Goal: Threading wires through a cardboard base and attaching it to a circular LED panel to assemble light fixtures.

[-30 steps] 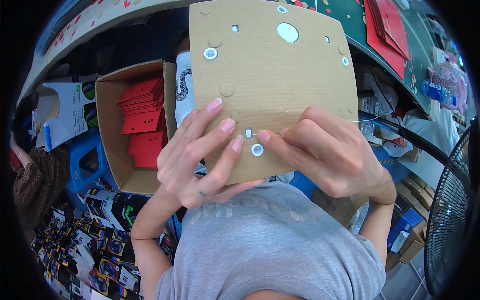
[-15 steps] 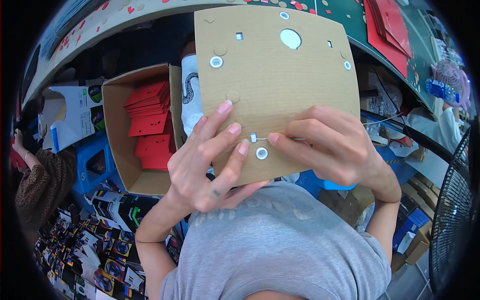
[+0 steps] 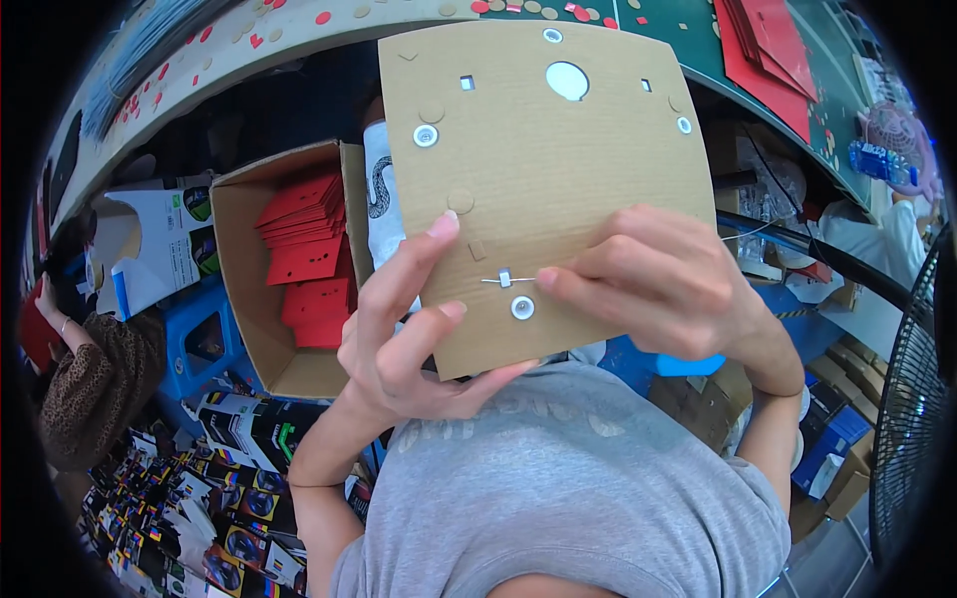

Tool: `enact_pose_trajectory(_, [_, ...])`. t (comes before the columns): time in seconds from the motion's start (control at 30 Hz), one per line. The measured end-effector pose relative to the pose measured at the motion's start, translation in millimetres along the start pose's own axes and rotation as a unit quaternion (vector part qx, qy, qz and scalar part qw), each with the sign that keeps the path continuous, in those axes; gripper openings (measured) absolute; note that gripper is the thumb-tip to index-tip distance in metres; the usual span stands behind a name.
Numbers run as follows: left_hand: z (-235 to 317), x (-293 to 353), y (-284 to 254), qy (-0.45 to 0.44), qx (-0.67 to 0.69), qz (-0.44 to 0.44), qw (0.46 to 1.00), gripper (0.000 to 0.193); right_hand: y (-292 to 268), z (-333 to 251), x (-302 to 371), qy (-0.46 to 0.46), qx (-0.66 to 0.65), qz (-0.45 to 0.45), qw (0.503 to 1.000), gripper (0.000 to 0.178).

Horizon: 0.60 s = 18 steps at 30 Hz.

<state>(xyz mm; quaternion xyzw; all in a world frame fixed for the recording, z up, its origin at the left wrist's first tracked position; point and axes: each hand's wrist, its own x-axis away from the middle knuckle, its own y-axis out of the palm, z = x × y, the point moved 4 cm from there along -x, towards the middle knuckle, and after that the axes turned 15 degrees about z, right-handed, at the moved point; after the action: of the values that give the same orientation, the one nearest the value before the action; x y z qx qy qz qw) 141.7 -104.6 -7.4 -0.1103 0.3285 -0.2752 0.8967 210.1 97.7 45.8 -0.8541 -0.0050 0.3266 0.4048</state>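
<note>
A brown cardboard panel [image 3: 558, 164] with a round hole, small square cutouts and white round eyelets is held up before my chest. My left hand [image 3: 414, 349] grips its lower left edge, the index finger resting on the face and another fingertip lifted near the wire. My right hand [image 3: 663, 284] lies over the right part of the panel, finger and thumb pinching a thin whitish wire [image 3: 526, 280]. That wire crosses a small white piece [image 3: 504, 277] at a cutout, and its short end sticks out on the left. Just below sits a white eyelet [image 3: 522, 308].
An open carton [image 3: 244, 269] of red cut sheets stands left, beside a blue stool [image 3: 194, 344]. Ahead, a green-topped table [image 3: 678, 45] carries red sheets [image 3: 763, 70] and scraps. A black fan [image 3: 912, 419] is at right. Another person [image 3: 100, 374] sits far left.
The wire's end now pokes out left of the small white piece. My left fingers have drawn back from it and spread. The panel has shifted slightly left in view.
</note>
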Motion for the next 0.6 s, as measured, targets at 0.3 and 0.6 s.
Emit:
enact_pose_trajectory(0.3, [6, -5, 4, 0.007, -0.003, 0.015, 1.0, 0.095, 12, -8, -6, -0.038, 0.023, 0.028, 0.999, 0.042])
enact_pose_trajectory(0.6, [17, -53, -20, -0.011, -0.156, -0.128, 0.979, 0.053, -1, -2, 19, 0.099, 0.054, 0.053, 0.992, 0.042])
